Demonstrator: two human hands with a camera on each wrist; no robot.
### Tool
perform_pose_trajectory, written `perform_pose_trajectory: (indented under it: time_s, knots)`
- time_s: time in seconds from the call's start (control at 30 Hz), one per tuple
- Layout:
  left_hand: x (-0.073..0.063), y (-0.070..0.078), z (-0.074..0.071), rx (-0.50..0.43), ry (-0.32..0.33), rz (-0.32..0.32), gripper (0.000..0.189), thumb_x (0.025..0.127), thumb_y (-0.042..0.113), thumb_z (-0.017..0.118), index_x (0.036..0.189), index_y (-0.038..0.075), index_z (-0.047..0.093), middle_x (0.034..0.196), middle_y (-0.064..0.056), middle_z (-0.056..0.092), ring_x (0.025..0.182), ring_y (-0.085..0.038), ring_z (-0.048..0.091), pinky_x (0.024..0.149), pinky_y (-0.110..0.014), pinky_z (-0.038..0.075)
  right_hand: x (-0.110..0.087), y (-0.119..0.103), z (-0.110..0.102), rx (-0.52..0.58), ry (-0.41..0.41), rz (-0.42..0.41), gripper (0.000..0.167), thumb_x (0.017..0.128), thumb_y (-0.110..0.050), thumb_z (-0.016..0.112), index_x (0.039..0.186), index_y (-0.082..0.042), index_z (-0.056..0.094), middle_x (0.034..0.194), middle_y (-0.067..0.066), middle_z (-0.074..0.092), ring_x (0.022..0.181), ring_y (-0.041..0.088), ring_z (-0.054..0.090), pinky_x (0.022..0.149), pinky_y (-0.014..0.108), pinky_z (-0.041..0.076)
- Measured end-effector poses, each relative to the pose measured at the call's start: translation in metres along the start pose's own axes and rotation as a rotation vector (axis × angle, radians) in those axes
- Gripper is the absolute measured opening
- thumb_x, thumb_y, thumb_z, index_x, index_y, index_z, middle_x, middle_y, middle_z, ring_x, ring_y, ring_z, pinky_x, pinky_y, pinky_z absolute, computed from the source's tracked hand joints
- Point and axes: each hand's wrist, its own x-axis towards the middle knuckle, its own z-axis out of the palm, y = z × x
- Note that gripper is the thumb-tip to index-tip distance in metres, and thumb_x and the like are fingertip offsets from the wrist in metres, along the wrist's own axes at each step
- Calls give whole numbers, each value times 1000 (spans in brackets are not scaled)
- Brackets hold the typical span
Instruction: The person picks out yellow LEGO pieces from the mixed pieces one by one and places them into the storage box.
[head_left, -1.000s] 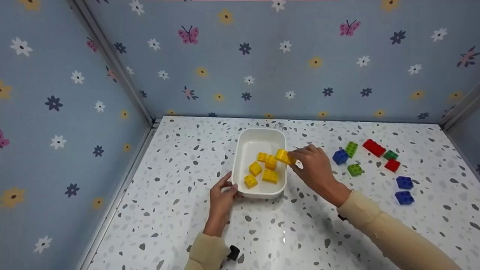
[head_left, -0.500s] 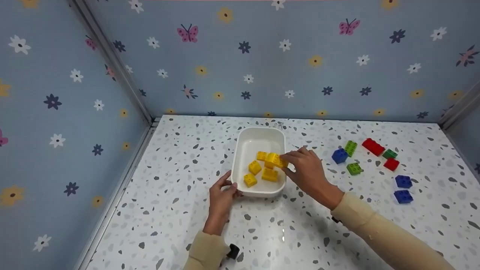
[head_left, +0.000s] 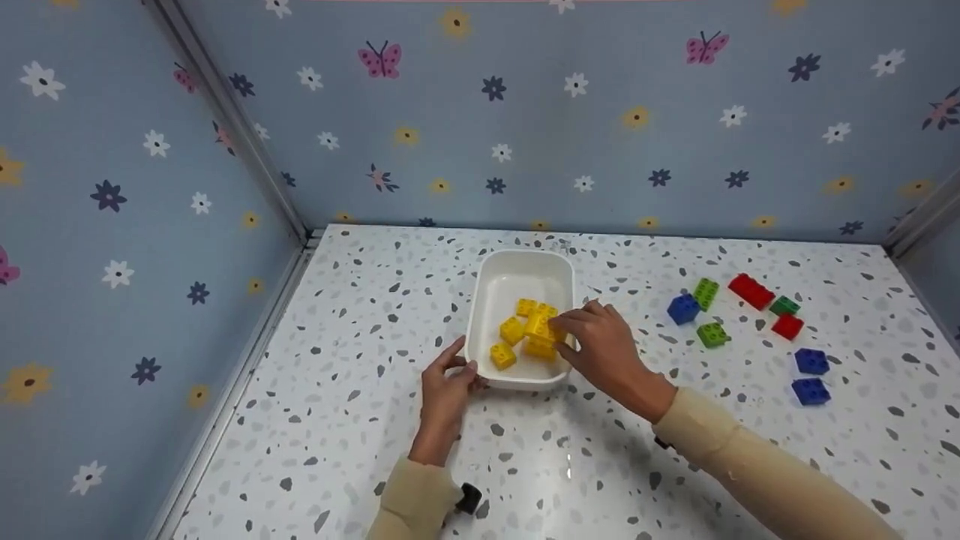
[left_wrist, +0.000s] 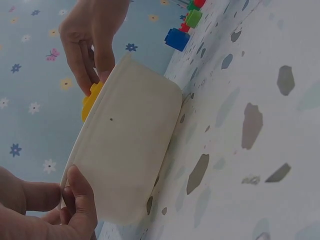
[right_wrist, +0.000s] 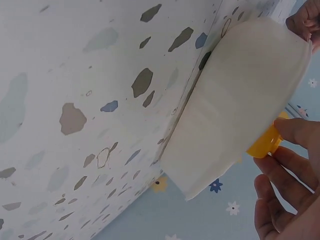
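A white plastic tub [head_left: 525, 264] stands on the speckled table with several yellow building bricks [head_left: 502, 355] inside. My left hand [head_left: 445, 394] grips the tub's near left corner, thumb at the rim; the left wrist view shows the fingers [left_wrist: 81, 195] against its outer wall. My right hand [head_left: 606, 356] pinches a yellow building brick [head_left: 540, 324] between thumb and fingertips, low over the other bricks at the tub's right side. In the right wrist view this yellow brick [right_wrist: 265, 142] shows just past the rim, its far part hidden by the tub wall.
Right of the tub lie loose bricks: a blue brick [head_left: 683, 308], light green bricks [head_left: 712, 334], a long red brick [head_left: 751, 291], a small red brick [head_left: 787, 326], a dark green brick [head_left: 784, 305] and two blue bricks [head_left: 811, 376]. A patterned wall [head_left: 540, 112] borders the table's far edge.
My right hand has moved left and down, carrying the yellow brick from above the tub's right rim in over the other bricks. My left hand keeps its hold on the tub.
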Motion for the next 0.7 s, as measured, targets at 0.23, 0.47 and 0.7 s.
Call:
perform_pose_trajectory:
  time_s: [0.23, 0.47, 0.7]
  knots:
    - [2, 2, 1, 19, 2, 8, 53, 103, -3, 60, 155, 3, 52, 111, -14, 52, 81, -17, 65, 75, -24, 60, 5, -5, 0, -24, -51, 13, 29, 86, -14, 90, 113, -12, 84, 109, 6, 81, 96, 27, 64, 86, 48, 55]
    - [4, 0, 1, -14, -3, 20, 53, 102, -6, 59, 154, 0, 52, 108, -14, 52, 77, -17, 65, 73, -25, 60, 7, -6, 1, -40, -76, -4, 25, 85, -12, 90, 109, -12, 84, 107, 6, 81, 96, 27, 64, 83, 45, 52]
    - [3, -2, 0, -2, 6, 5, 53, 102, -5, 60, 154, 2, 53, 110, -15, 52, 79, -19, 65, 75, -27, 62, 7, -10, 2, -45, -131, 9, 26, 84, -11, 90, 109, -12, 85, 108, 6, 81, 96, 27, 63, 84, 44, 51]
